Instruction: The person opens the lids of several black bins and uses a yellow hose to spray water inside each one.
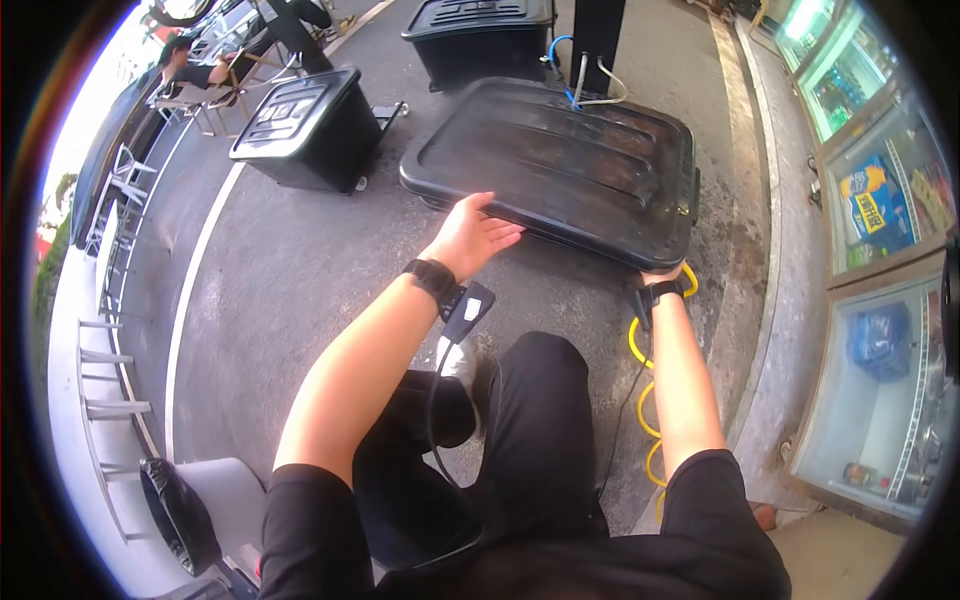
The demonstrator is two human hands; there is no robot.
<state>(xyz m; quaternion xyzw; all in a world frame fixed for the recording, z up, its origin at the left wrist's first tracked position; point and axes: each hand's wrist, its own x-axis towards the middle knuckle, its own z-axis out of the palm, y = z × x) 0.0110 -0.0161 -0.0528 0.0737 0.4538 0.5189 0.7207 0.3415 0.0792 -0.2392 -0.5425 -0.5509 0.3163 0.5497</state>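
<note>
A large black lid point(545, 165) with raised ribs lies in front of me, wet or dusty on top. Near its front left edge is my left hand point(477, 238), palm turned up and fingers spread, with nothing in it; whether the thumb touches the rim is unclear. At the front right corner, my right hand point(664, 274) is mostly under the lid, its fingers hidden. Each wrist wears a black band, and a small dark device point(470, 312) on a cable hangs at the left one. What lies beneath the lid is hidden.
Two black lidded bins point(325, 140) point(485, 50) stand beyond. A coiled yellow hose point(645, 395) runs beside my right arm. Glass-fronted cabinets point(868, 215) line the right side. A seated person point(190, 75) is at the far left. A bin with a black liner point(178, 510) stands lower left.
</note>
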